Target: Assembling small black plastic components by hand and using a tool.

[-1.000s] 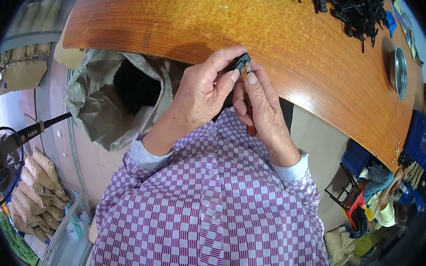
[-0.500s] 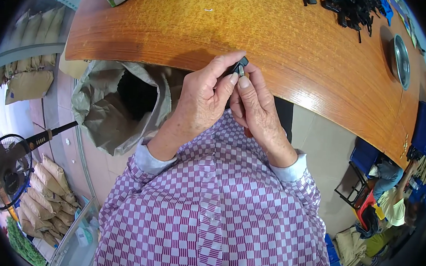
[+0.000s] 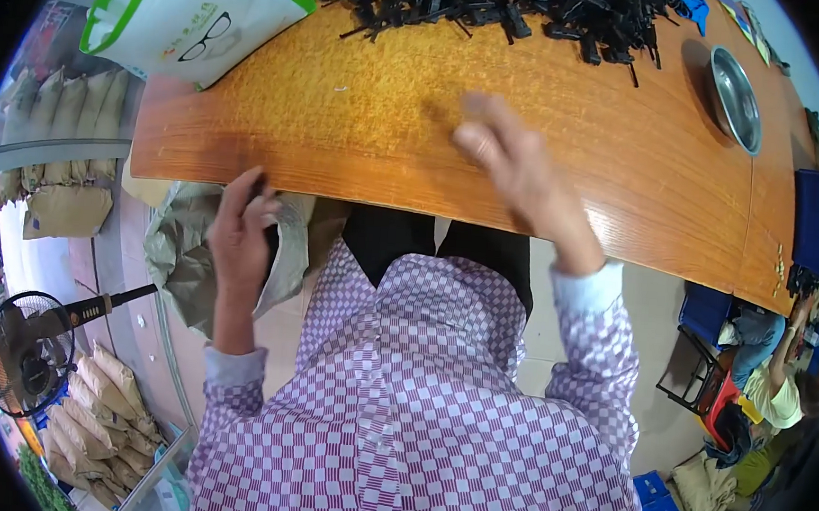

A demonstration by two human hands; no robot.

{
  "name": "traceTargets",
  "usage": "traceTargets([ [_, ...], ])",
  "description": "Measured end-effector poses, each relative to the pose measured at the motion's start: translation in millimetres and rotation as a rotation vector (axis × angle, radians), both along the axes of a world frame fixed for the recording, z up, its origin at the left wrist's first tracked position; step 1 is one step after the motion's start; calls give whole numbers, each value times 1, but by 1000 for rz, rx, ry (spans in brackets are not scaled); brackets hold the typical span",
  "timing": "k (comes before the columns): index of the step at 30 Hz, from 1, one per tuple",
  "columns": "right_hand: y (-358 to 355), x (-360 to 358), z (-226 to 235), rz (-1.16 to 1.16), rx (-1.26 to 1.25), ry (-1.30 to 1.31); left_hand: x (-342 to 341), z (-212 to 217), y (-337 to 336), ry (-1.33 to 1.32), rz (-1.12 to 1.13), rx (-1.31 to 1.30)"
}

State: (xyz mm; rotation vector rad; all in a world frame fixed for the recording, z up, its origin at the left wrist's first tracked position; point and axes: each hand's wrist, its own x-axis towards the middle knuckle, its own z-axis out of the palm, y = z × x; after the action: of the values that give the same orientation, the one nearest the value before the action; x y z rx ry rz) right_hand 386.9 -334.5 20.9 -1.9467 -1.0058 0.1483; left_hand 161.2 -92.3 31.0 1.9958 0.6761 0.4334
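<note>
My left hand hangs below the near edge of the orange wooden table, at the mouth of a grey sack. Its fingers are curled; whether a small part is in them is hidden. My right hand is blurred with motion above the tabletop, fingers apart and holding nothing. It lies between my body and a heap of small black plastic parts along the far edge. My checked purple-and-white sleeves fill the lower middle.
A white and green bag lies at the table's far left corner, a metal bowl at the far right. A floor fan and stacked tan sacks stand at left. Another person sits at right near blue crates.
Both hands were together at the table edge pinching a small black part. They have separated: the left dropped down-left to the sack, the right swung forward over the table.
</note>
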Motion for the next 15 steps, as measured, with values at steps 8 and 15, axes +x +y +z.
traceTargets([
  [8,12,129,-16,-465,-520,-416,-52,-3,37,223,-22,675],
  [15,9,115,0,-464,-489,-430,-11,-4,21,-88,-142,-10],
])
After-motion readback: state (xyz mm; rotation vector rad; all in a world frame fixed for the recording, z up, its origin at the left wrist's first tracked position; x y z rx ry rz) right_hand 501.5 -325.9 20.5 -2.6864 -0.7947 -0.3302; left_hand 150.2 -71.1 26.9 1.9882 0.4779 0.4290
